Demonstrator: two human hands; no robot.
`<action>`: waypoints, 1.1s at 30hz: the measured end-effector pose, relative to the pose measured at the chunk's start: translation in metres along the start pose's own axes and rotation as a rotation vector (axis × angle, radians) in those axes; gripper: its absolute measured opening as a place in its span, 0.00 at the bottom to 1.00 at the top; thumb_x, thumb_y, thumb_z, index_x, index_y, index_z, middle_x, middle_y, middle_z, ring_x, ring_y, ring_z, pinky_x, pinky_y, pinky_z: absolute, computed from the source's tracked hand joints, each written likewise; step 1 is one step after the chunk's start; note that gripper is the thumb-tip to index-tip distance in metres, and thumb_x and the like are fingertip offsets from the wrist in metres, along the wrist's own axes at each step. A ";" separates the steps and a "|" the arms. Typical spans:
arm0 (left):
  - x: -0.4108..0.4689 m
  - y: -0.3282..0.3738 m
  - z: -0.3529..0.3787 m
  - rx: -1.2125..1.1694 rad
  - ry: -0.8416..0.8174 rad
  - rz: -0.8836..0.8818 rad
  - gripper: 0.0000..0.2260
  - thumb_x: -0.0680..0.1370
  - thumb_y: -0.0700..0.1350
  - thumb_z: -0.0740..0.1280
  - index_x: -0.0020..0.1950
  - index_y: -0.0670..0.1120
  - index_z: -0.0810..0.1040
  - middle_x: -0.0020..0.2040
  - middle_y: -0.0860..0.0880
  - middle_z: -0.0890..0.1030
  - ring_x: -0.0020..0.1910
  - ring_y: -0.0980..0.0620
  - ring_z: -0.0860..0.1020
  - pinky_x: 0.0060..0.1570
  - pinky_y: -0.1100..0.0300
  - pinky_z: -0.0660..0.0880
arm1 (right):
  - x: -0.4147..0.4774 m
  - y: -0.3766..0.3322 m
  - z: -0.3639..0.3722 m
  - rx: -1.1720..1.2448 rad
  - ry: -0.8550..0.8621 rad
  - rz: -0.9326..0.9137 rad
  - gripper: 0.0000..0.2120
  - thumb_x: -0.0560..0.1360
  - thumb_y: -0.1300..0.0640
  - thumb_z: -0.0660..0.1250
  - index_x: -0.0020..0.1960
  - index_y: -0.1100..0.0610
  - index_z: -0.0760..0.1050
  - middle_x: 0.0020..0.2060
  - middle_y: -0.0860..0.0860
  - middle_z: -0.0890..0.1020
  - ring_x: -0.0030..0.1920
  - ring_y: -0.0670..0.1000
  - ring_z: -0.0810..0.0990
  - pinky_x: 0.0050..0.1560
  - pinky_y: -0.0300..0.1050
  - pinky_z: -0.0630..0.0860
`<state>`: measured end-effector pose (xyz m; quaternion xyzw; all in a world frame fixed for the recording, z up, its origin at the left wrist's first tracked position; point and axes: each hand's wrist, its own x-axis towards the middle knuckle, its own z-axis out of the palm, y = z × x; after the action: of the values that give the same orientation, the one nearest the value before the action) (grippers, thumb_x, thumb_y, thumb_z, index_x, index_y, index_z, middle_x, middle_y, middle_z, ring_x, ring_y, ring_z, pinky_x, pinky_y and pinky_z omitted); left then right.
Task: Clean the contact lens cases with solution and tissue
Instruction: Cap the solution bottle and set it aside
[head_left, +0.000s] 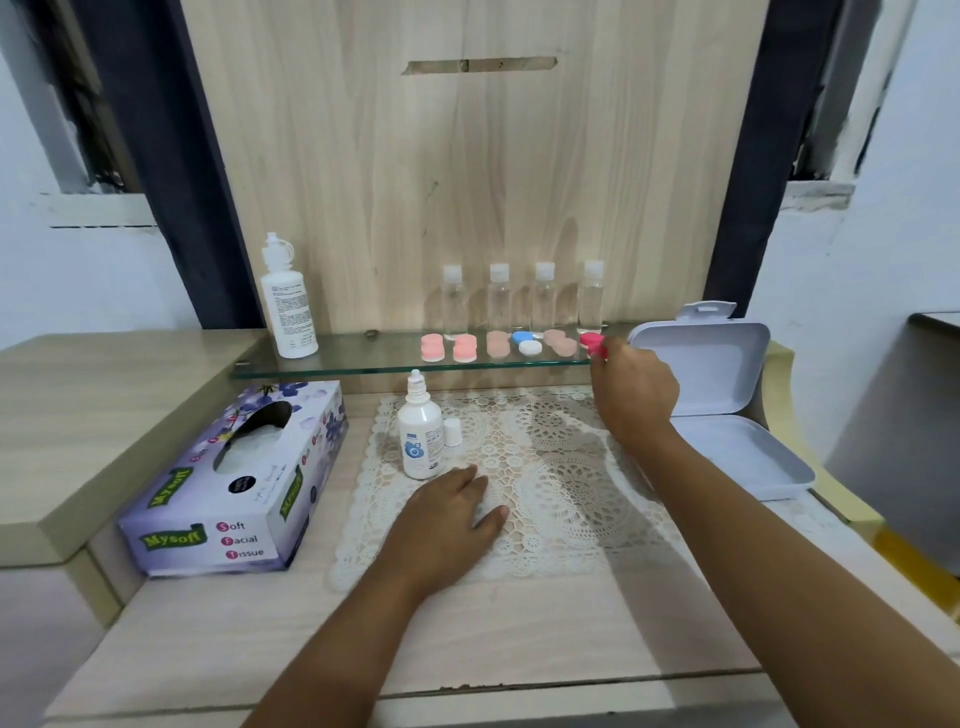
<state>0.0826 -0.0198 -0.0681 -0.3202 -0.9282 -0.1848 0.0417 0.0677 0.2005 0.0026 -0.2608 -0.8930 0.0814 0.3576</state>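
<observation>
While the right hand (631, 395) pinches the red lens case (592, 343) at the right end of the glass shelf (353, 359), beside the white box (719, 374), the left hand (452, 512) lies flat near the solution bottle (420, 441).

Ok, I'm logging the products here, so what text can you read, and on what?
"Mysoft": tissue box, front and top.
"Soft Facial Tissue": the box's front.
Small solution bottle label: too blurred to read.
Tall white bottle print: too small to read.

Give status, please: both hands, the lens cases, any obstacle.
Left hand flat on lace mat. Right hand pinches red lens case at shelf right end. Solution bottle uncapped. Nothing blocking.
</observation>
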 end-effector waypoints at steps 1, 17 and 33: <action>0.000 0.000 0.000 -0.001 -0.001 0.000 0.25 0.80 0.58 0.55 0.74 0.48 0.61 0.76 0.51 0.58 0.74 0.54 0.55 0.71 0.62 0.51 | 0.003 0.000 0.000 0.000 -0.009 0.007 0.09 0.79 0.60 0.57 0.52 0.61 0.76 0.42 0.59 0.81 0.38 0.60 0.75 0.34 0.44 0.63; 0.001 0.000 0.000 -0.009 0.000 -0.010 0.25 0.80 0.58 0.55 0.74 0.48 0.62 0.76 0.51 0.59 0.74 0.54 0.56 0.72 0.61 0.52 | 0.015 0.002 0.003 0.031 -0.026 0.034 0.10 0.77 0.61 0.58 0.52 0.59 0.77 0.43 0.60 0.81 0.36 0.58 0.70 0.35 0.44 0.64; 0.000 -0.001 0.001 -0.016 -0.004 -0.015 0.25 0.80 0.58 0.56 0.74 0.48 0.63 0.76 0.51 0.59 0.74 0.54 0.56 0.73 0.59 0.53 | 0.014 -0.017 0.005 0.081 -0.104 -0.112 0.16 0.79 0.48 0.55 0.60 0.57 0.72 0.50 0.58 0.81 0.51 0.60 0.77 0.39 0.45 0.66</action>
<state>0.0819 -0.0198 -0.0689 -0.3140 -0.9291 -0.1918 0.0358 0.0490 0.1930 0.0128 -0.1912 -0.9196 0.1106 0.3249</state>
